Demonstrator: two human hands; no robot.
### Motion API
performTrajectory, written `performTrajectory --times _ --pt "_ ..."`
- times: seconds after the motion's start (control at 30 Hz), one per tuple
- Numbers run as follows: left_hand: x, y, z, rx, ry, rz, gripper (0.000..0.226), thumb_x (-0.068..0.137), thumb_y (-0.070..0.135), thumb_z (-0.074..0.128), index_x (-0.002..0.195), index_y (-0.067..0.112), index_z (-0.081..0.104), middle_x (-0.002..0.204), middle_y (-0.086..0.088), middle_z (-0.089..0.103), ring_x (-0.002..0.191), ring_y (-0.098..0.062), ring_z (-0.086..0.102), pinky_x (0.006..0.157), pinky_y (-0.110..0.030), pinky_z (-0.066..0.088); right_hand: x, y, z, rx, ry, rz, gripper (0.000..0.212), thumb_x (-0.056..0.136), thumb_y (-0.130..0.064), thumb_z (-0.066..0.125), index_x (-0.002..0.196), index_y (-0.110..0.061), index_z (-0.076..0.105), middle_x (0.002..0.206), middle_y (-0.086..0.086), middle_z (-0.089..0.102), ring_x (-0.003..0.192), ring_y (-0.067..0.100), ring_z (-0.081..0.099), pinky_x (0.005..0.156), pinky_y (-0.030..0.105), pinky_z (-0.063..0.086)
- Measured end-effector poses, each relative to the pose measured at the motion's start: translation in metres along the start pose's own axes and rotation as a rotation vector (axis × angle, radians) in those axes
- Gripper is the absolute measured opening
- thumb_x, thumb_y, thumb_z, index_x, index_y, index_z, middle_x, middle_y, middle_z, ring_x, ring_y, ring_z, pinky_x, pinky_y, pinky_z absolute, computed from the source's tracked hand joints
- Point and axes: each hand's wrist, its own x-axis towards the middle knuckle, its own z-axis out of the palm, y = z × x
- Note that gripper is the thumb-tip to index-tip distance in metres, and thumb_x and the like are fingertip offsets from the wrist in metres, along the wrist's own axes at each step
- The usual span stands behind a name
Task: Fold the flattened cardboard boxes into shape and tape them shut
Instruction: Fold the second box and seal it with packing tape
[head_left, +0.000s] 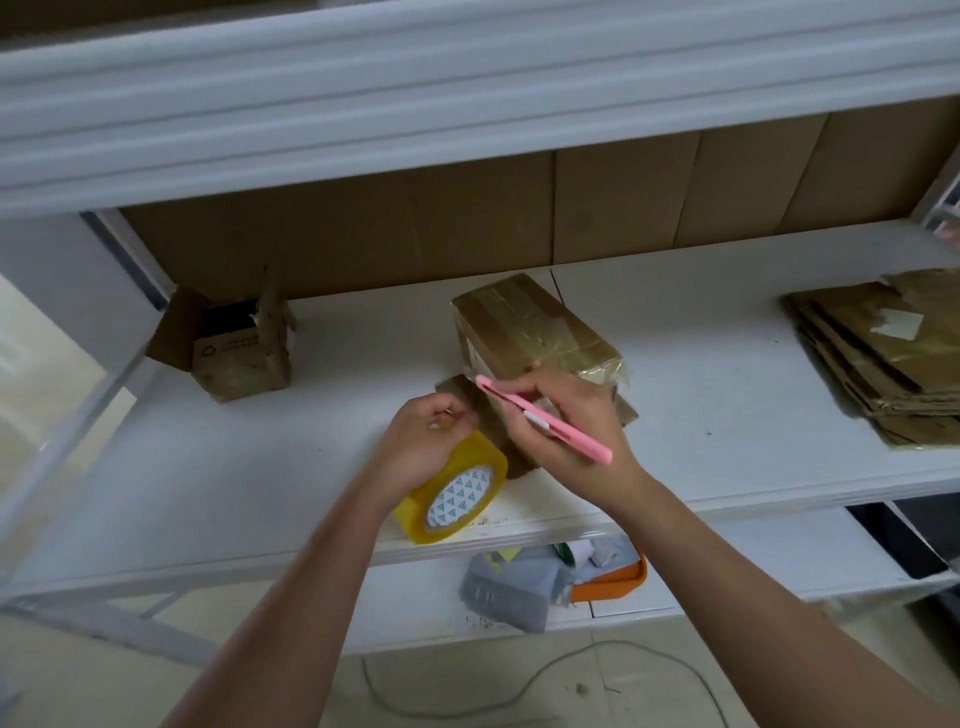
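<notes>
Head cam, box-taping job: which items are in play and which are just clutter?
In play:
left hand on yellow tape roll
right hand holding pink cutter
taped box
flattened boxes stack

Clutter:
open small box
grey bag, orange tray on lower shelf
cable on floor

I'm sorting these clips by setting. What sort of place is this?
Probably a small packing or stockroom corner. A white metal shelf serves as the bench, with a stack of flattened cardboard boxes, a taped box and a yellow tape roll on it.
</notes>
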Motion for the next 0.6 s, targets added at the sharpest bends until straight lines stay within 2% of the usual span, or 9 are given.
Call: performTrajectory --times 0.07,0.1,0.17,0.23,0.3,0.37,0.5,0.6 --pt "0.001 -0.004 -0.003 -0.005 -0.015 0.001 0.012 0.092 0.034 0.065 0.081 0.035 0.07 0.093 0.017 0.067 0.092 0.0 0.059 0.081 -0.029 0.05 -0.003 0.009 -0.001 -0.021 0.005 0.043 0.009 0.084 -0.005 0.067 0.092 -0.003 0.071 0.078 -0.008 0.064 0.062 -0.001 0.056 0.057 0.013 0.043" --pt "0.002 -0.005 -0.003 -0.018 -0.026 0.001 0.013 0.091 0.034 0.065 0.079 0.035 0.071 0.092 0.017 0.067 0.093 -0.001 0.059 0.082 -0.03 0.05 -0.004 0.012 -0.002 -0.011 -0.001 0.053 0.01 0.083 -0.009 0.063 0.088 -0.001 0.069 0.075 -0.007 0.063 0.057 0.001 0.055 0.055 0.02 0.048" --pt "0.003 -0.005 -0.003 -0.036 -0.035 0.002 0.015 0.09 0.032 0.066 0.077 0.035 0.072 0.089 0.017 0.068 0.092 -0.004 0.06 0.083 -0.032 0.051 -0.004 0.014 -0.006 0.027 -0.033 0.063 0.017 0.081 -0.015 0.059 0.081 0.0 0.066 0.071 0.001 0.065 0.052 0.006 0.054 0.064 0.044 0.057" --pt "0.005 -0.003 0.0 -0.032 -0.037 0.0 0.015 0.09 0.031 0.065 0.077 0.034 0.072 0.091 0.014 0.067 0.093 -0.007 0.06 0.084 -0.034 0.051 -0.002 0.015 -0.009 0.04 -0.075 0.06 0.017 0.079 -0.016 0.058 0.077 -0.001 0.065 0.066 0.001 0.063 0.05 0.007 0.053 0.073 0.056 0.055" --pt "0.006 -0.001 0.001 -0.021 -0.041 -0.006 0.014 0.091 0.031 0.064 0.079 0.033 0.072 0.094 0.012 0.067 0.093 -0.007 0.059 0.084 -0.033 0.051 -0.002 0.016 -0.009 0.047 -0.111 0.054 0.015 0.076 -0.015 0.056 0.073 -0.002 0.063 0.064 0.0 0.063 0.048 0.008 0.053 0.09 0.052 0.052" --pt "0.006 -0.001 0.0 -0.027 -0.047 -0.011 0.014 0.091 0.031 0.064 0.08 0.033 0.071 0.094 0.013 0.066 0.092 -0.005 0.057 0.082 -0.03 0.05 -0.003 0.016 -0.008 0.046 -0.143 0.049 0.012 0.075 -0.013 0.054 0.072 -0.003 0.061 0.065 0.004 0.066 0.051 0.014 0.059 0.108 0.044 0.043" --pt "0.005 -0.001 0.0 -0.04 -0.041 0.019 0.014 0.092 0.028 0.064 0.08 0.03 0.071 0.094 0.012 0.067 0.093 -0.004 0.058 0.078 -0.025 0.048 -0.004 0.018 -0.004 -0.111 -0.219 -0.058 0.006 0.073 0.002 0.061 0.07 -0.003 0.059 0.06 -0.012 0.05 0.054 -0.006 0.05 0.114 0.043 0.035" --pt "0.005 -0.001 -0.002 -0.031 -0.021 0.029 0.014 0.093 0.027 0.064 0.08 0.028 0.07 0.095 0.01 0.068 0.095 -0.005 0.059 0.081 -0.028 0.05 -0.007 0.023 -0.007 -0.231 -0.323 -0.143 0.016 0.069 0.009 0.062 0.064 -0.005 0.056 0.057 -0.002 0.052 0.051 0.005 0.048 0.118 0.047 0.028"
